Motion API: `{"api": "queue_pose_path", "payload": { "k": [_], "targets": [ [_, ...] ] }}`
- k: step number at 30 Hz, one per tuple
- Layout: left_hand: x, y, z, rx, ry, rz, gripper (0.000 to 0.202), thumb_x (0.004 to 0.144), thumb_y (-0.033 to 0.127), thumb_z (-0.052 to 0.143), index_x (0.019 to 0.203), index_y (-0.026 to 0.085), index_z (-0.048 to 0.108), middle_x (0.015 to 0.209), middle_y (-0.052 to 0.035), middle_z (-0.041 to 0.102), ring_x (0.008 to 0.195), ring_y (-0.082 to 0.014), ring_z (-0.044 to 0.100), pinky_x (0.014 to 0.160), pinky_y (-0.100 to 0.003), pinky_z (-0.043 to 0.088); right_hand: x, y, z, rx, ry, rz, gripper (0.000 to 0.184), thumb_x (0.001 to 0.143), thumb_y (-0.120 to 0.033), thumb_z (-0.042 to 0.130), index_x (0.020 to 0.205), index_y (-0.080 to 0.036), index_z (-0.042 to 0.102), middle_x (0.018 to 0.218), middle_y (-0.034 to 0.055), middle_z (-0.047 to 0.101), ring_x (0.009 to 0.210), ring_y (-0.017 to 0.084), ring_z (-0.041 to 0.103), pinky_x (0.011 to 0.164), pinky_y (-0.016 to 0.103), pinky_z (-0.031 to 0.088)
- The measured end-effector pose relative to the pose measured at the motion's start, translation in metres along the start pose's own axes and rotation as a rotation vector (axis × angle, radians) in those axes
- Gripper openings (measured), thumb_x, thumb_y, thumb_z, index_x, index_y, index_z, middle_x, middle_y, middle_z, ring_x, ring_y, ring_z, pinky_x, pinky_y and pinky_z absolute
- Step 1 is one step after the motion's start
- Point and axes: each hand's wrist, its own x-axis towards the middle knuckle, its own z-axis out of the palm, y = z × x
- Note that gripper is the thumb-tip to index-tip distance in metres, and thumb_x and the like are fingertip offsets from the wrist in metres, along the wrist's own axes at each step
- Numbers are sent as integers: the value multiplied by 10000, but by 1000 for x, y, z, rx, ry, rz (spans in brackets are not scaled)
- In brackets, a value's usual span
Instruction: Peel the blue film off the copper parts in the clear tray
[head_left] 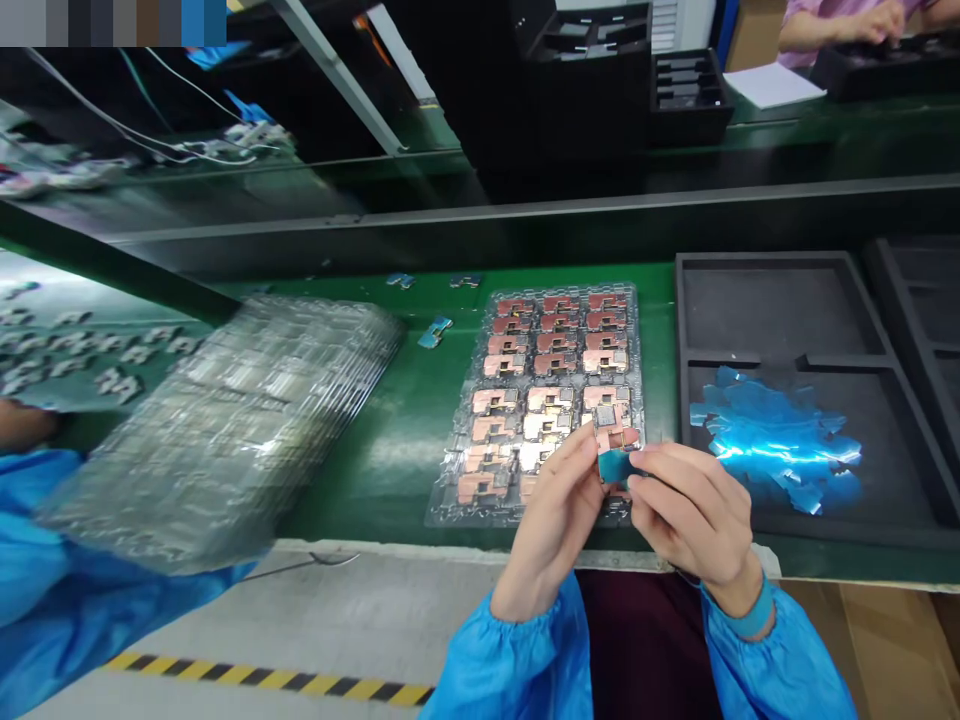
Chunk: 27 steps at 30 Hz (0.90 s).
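I am holding the left hand (551, 520) clamped on a copper-shielded circuit board (616, 438) over the clear blister tray (444, 490), while keeping the right hand's (694, 505) fingers pinched close on a blue film tab (615, 466), working steadily near the black foam tray (757, 310) at right.

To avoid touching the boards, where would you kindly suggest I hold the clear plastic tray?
Pinch the clear plastic tray by its bare far rim, coming from beyond it: the boards sit inward of that rim, while the left hand and right hand are over the near end.
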Motion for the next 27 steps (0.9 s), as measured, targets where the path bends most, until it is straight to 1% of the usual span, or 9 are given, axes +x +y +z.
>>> {"api": "queue_pose_path", "payload": {
  "k": [5, 9, 11, 13, 16, 18, 21, 24, 27],
  "targets": [
    [4, 0, -1, -45, 20, -17, 275, 880, 396, 873, 1038, 176, 823, 1150, -106, 812, 997, -236, 736, 790, -295, 593, -8, -2, -5, 44, -23, -21, 219, 937, -97, 732, 1126, -207, 717, 1082, 75, 853, 1086, 225, 817, 879, 339, 735],
    [9, 0, 0, -128, 55, -29, 227, 874, 296, 868, 1053, 185, 783, 1194, -91, 794, 1030, -217, 729, 817, -279, 607, -25, -6, -16, 90, -30, 50, 220, 944, -142, 753, 1118, -267, 703, 1033, 33, 853, 985, 239, 831, 749, 384, 737],
    [11, 0, -1, -153, 105, -14, 191, 894, 279, 851, 1046, 190, 776, 1219, -84, 788, 998, -186, 726, 812, -257, 616, -31, -5, -23, 86, 11, 170, 144, 959, -193, 749, 1046, -294, 697, 928, 11, 831, 854, 244, 823, 686, 418, 714],
    [12, 0, -3, -144, 149, 21, 156, 920, 281, 829, 1039, 196, 775, 1243, -79, 785, 980, -162, 723, 795, -232, 618, -35, 1, -31, -36, 192, 337, 84, 965, -239, 745, 1023, -282, 700, 855, 30, 783, 760, 249, 786, 645, 434, 673],
    [11, -1, -5, -78, 162, 76, 156, 925, 299, 814, 1038, 195, 788, 1225, -90, 795, 927, -158, 729, 774, -234, 620, -35, 26, -46, -335, 375, 636, 175, 1013, -312, 684, 1154, -225, 740, 952, 101, 761, 837, 269, 752, 688, 440, 632],
    [10, -2, -4, -31, 163, 101, 187, 899, 305, 824, 1040, 185, 798, 1185, -104, 808, 863, -161, 729, 782, -259, 627, -36, 47, -56, -452, 208, 748, 252, 1049, -341, 612, 1197, -204, 763, 1052, 132, 769, 983, 309, 737, 842, 505, 623],
    [8, -4, -1, 37, 182, 113, 243, 860, 340, 860, 1033, 181, 797, 1140, -107, 824, 834, -169, 742, 781, -280, 633, -35, 66, -65, -514, -67, 745, 337, 1053, -374, 602, 1274, -178, 764, 1395, 212, 685, 1342, 430, 610, 1094, 674, 504],
    [7, -8, 3, 141, 199, 119, 287, 827, 426, 908, 906, 181, 780, 968, -81, 834, 713, -154, 728, 674, -257, 614, -28, 56, -56, -392, -48, 702, 393, 1050, -363, 637, 1395, -190, 712, 1590, 222, 554, 1505, 433, 498, 1185, 700, 444],
    [4, -14, 5, 258, 207, 153, 336, 815, 476, 918, 814, 183, 753, 805, -63, 813, 614, -161, 704, 574, -256, 586, -14, 26, -34, -1, -59, 638, 329, 1043, -295, 655, 1364, -262, 718, 1478, 132, 678, 1399, 326, 631, 1158, 590, 542]
  ]
}}
